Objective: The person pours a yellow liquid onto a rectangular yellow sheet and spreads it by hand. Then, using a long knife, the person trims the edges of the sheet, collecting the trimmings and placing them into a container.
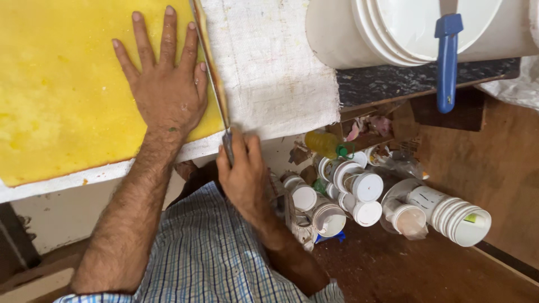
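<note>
A: Where is the person's left hand (167, 92)?

B: It lies flat on the yellow slab (62, 90), near the slab's right edge. The fingers (168, 33) are spread open and hold nothing; the palm only presses on the slab.

A: And the right hand (242, 171)?

B: It is at the near edge of the surface (53, 185), closed around the handle of a long knife (212, 73). The blade runs away from the person, along the right edge of the slab, just beside the little finger side of the left hand. Whether the blade touches that hand, one cannot tell.

A: On what does the slab lie?

B: On a white cloth (275, 67) that covers the surface. The slab takes the left part; the cloth is bare to the right of the blade.

A: What else is around?

B: A white bucket (404, 28) with a blue handle (447, 62) stands at the upper right. Below, on the floor, lie many white plastic cups (365, 196) and a yellow bottle (323, 144) with a green cap.
</note>
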